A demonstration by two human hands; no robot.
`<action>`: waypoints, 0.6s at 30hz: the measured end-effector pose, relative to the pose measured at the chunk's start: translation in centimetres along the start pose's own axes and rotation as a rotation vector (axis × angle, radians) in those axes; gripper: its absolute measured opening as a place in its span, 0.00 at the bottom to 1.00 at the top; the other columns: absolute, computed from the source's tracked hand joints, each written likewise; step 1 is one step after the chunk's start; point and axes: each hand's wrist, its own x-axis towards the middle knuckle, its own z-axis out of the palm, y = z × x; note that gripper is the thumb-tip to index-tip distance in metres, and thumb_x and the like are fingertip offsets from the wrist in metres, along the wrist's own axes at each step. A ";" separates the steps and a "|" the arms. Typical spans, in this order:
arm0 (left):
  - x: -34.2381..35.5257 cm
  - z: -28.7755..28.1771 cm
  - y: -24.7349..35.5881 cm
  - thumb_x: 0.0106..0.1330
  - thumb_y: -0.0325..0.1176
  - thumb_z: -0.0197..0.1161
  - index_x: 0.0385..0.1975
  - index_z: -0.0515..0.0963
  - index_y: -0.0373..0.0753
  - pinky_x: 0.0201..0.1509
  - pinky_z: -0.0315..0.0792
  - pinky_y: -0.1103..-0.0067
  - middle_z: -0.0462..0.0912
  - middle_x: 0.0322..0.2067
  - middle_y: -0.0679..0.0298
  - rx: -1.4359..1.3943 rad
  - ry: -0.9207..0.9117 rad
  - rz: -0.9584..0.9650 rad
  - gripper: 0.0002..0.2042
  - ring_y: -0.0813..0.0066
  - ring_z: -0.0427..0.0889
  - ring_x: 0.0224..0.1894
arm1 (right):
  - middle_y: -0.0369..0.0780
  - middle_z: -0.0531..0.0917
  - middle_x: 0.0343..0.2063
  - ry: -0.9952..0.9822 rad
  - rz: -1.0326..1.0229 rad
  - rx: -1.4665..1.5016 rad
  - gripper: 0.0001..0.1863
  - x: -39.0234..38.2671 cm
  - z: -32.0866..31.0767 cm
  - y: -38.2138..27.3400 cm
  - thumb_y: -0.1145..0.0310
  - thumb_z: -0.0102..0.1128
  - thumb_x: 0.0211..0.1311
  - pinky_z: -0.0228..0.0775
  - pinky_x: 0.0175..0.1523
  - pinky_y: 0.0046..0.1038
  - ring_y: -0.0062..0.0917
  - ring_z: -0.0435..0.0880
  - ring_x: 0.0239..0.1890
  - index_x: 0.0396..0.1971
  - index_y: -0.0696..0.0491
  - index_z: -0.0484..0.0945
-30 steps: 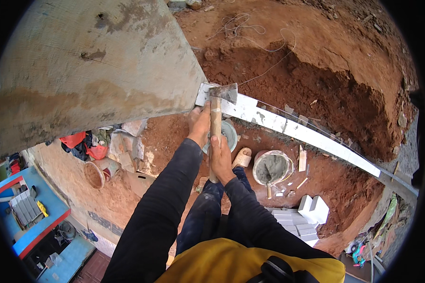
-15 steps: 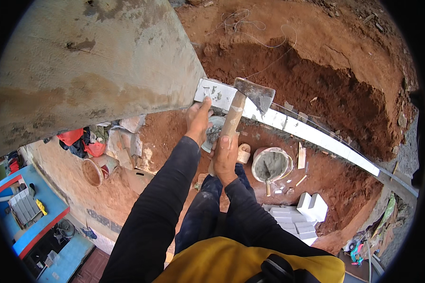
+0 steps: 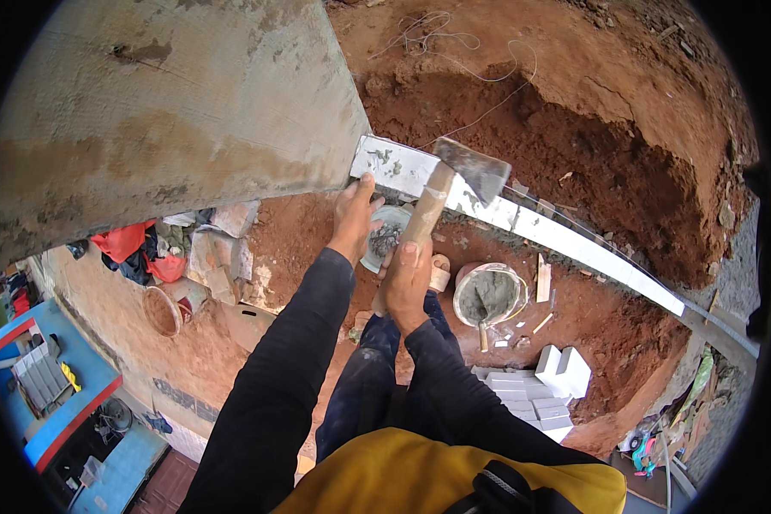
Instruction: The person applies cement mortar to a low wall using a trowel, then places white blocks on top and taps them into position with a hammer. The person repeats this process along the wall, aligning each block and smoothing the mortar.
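My right hand (image 3: 407,278) is closed around the wooden handle (image 3: 426,210) of a hatchet, whose mortar-stained metal head (image 3: 475,170) is over the narrow row of white blocks (image 3: 557,242), right of the concrete face. My left hand (image 3: 355,214) grips the near edge of the end block (image 3: 390,161), beside the concrete face (image 3: 180,103); its thumb is up and the other fingers are partly hidden. Small dabs of grey mortar lie on that block. Below it, partly behind the handle and my hands, is a pale bucket (image 3: 377,240) with grey contents.
A bucket of mortar with a trowel (image 3: 488,300), stacked white blocks (image 3: 561,373) and wood scraps (image 3: 542,278) lie below the row. A dug red earth bank (image 3: 600,146) with thin string is beyond it. A second bucket (image 3: 161,313), bags (image 3: 124,244) and blue furniture (image 3: 86,373) are at left.
The hatchet head has moved right along the blocks from the end by the concrete and turned to a slant. My left hand has shifted slightly, still at the end block.
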 end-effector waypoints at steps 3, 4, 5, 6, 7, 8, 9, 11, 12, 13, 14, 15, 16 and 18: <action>0.2 -0.4 0.4 0.81 0.57 0.58 0.77 0.62 0.36 0.68 0.72 0.48 0.65 0.77 0.50 0.038 -0.066 0.019 0.37 0.49 0.72 0.74 | 0.35 0.76 0.23 -0.160 0.139 -0.201 0.25 0.2 0.0 0.4 0.45 0.47 0.85 0.68 0.27 0.29 0.20 0.75 0.20 0.48 0.57 0.71; 0.1 -0.4 0.4 0.81 0.57 0.58 0.77 0.62 0.35 0.69 0.72 0.49 0.66 0.77 0.50 0.046 -0.054 0.023 0.37 0.49 0.71 0.74 | 0.36 0.76 0.23 -0.152 0.121 -0.212 0.25 0.2 0.0 0.5 0.45 0.47 0.85 0.68 0.27 0.29 0.20 0.75 0.20 0.48 0.57 0.71; 0.1 -0.4 0.5 0.81 0.57 0.58 0.77 0.62 0.35 0.69 0.72 0.49 0.66 0.76 0.50 0.054 -0.043 0.022 0.37 0.50 0.71 0.75 | 0.36 0.76 0.23 -0.084 0.104 -0.224 0.25 0.2 -0.1 0.5 0.45 0.47 0.85 0.68 0.27 0.29 0.21 0.75 0.20 0.48 0.57 0.71; 0.1 -0.4 0.4 0.80 0.58 0.58 0.77 0.62 0.36 0.70 0.71 0.49 0.66 0.76 0.51 0.064 -0.030 0.003 0.37 0.50 0.71 0.75 | 0.36 0.76 0.23 -0.042 0.061 -0.169 0.25 0.1 0.1 0.6 0.45 0.46 0.85 0.69 0.27 0.30 0.20 0.75 0.21 0.47 0.57 0.71; 0.0 -0.3 0.3 0.80 0.58 0.58 0.77 0.63 0.36 0.70 0.71 0.49 0.66 0.76 0.51 0.072 -0.015 -0.006 0.36 0.49 0.70 0.75 | 0.36 0.76 0.23 -0.021 -0.001 -0.089 0.25 0.0 0.1 0.5 0.45 0.46 0.86 0.69 0.28 0.30 0.20 0.76 0.22 0.46 0.57 0.71; 0.0 -0.4 0.3 0.80 0.58 0.58 0.77 0.63 0.37 0.70 0.71 0.49 0.67 0.76 0.51 0.079 -0.012 0.006 0.36 0.49 0.70 0.75 | 0.36 0.76 0.23 0.035 -0.044 -0.016 0.25 -0.1 0.4 0.5 0.45 0.46 0.86 0.69 0.29 0.30 0.20 0.76 0.22 0.46 0.57 0.71; 0.0 -0.4 0.3 0.80 0.58 0.58 0.77 0.63 0.37 0.70 0.71 0.48 0.67 0.76 0.52 0.086 0.002 -0.016 0.36 0.49 0.70 0.75 | 0.36 0.76 0.23 0.078 -0.050 0.078 0.25 -0.3 0.5 0.3 0.45 0.46 0.86 0.69 0.29 0.30 0.20 0.76 0.23 0.46 0.57 0.71; 0.2 -0.5 0.3 0.80 0.59 0.58 0.77 0.63 0.38 0.70 0.70 0.47 0.67 0.76 0.52 0.094 -0.014 0.002 0.36 0.48 0.70 0.75 | 0.37 0.76 0.24 0.038 -0.039 -0.016 0.25 -0.1 1.0 0.1 0.46 0.46 0.86 0.70 0.30 0.31 0.21 0.77 0.24 0.45 0.58 0.71; 0.2 -0.5 0.3 0.80 0.59 0.58 0.77 0.63 0.39 0.70 0.69 0.46 0.66 0.76 0.52 0.078 -0.045 -0.007 0.36 0.47 0.69 0.76 | 0.37 0.76 0.24 -0.033 0.005 -0.144 0.25 0.1 0.7 0.0 0.46 0.46 0.86 0.70 0.30 0.31 0.21 0.77 0.24 0.45 0.58 0.71; 0.3 -0.6 0.3 0.80 0.60 0.58 0.76 0.64 0.39 0.71 0.68 0.45 0.66 0.77 0.52 0.064 -0.086 0.000 0.36 0.47 0.69 0.76 | 0.37 0.76 0.24 -0.110 0.037 -0.245 0.25 0.4 0.9 0.0 0.47 0.47 0.86 0.70 0.30 0.31 0.21 0.77 0.24 0.45 0.58 0.71; 0.3 -0.7 0.4 0.80 0.60 0.58 0.76 0.64 0.39 0.71 0.67 0.45 0.66 0.77 0.52 0.061 -0.098 0.012 0.36 0.47 0.69 0.76 | 0.38 0.77 0.25 -0.110 0.052 -0.219 0.24 0.2 0.6 -0.1 0.47 0.47 0.86 0.70 0.30 0.32 0.22 0.76 0.24 0.44 0.57 0.72; 0.4 -0.8 0.5 0.80 0.60 0.58 0.76 0.65 0.39 0.71 0.67 0.44 0.67 0.77 0.52 0.060 -0.083 0.004 0.36 0.47 0.69 0.76 | 0.38 0.78 0.26 -0.121 0.088 -0.240 0.24 0.5 0.5 0.0 0.47 0.47 0.85 0.70 0.31 0.32 0.23 0.76 0.24 0.45 0.57 0.72; 0.2 -0.6 0.3 0.80 0.60 0.58 0.76 0.65 0.40 0.72 0.66 0.44 0.67 0.76 0.52 0.068 -0.050 -0.012 0.36 0.47 0.68 0.76 | 0.38 0.78 0.26 -0.081 0.067 -0.228 0.24 0.3 0.5 0.1 0.47 0.47 0.85 0.70 0.31 0.33 0.23 0.76 0.24 0.45 0.57 0.72; 0.2 -0.6 0.3 0.80 0.60 0.58 0.75 0.67 0.40 0.73 0.64 0.43 0.68 0.76 0.53 0.075 -0.039 -0.004 0.35 0.48 0.68 0.77 | 0.38 0.78 0.26 0.068 -0.033 -0.131 0.24 0.2 0.5 0.6 0.47 0.47 0.85 0.70 0.32 0.32 0.23 0.76 0.25 0.47 0.57 0.73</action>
